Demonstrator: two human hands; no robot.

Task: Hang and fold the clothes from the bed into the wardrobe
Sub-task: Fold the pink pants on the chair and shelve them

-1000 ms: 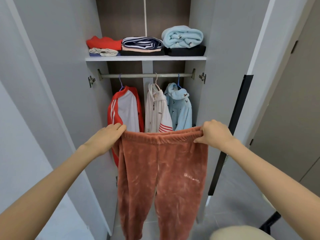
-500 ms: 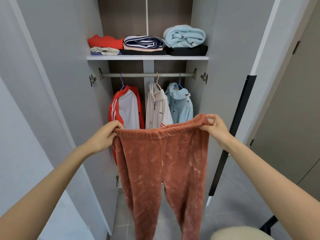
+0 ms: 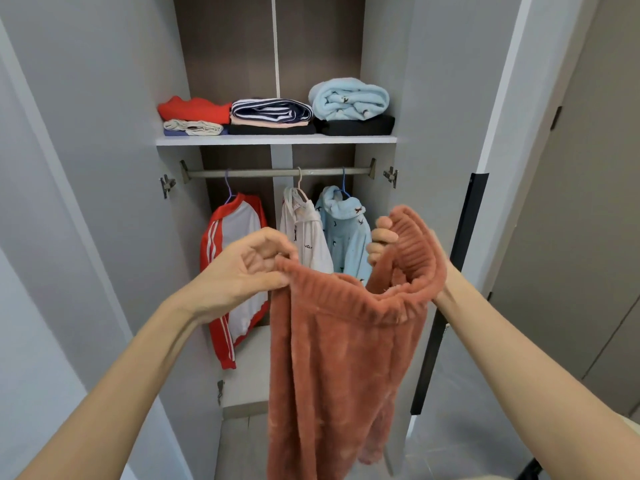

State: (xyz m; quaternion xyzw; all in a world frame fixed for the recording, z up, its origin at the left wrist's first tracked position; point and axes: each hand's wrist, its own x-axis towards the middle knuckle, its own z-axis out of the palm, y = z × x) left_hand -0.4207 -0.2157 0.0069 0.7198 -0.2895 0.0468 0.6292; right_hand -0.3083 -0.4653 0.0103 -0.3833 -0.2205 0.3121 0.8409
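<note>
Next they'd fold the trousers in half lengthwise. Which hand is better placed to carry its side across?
Right, probably: the right hand holds its waistband end raised and turned towards the left hand, which pinches the other end of the trousers lower down.

Bright even light, soft shadows, wide-angle edge distortion, slight softness.

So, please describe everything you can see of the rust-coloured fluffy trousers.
The trousers are rust-orange, of a fluffy, fleece-like cloth, with a ribbed elastic waistband. They hang in front of the open wardrobe, legs down. The left hand pinches one end of the waistband; the right hand grips the other, held higher. The leg ends are out of view.
</note>
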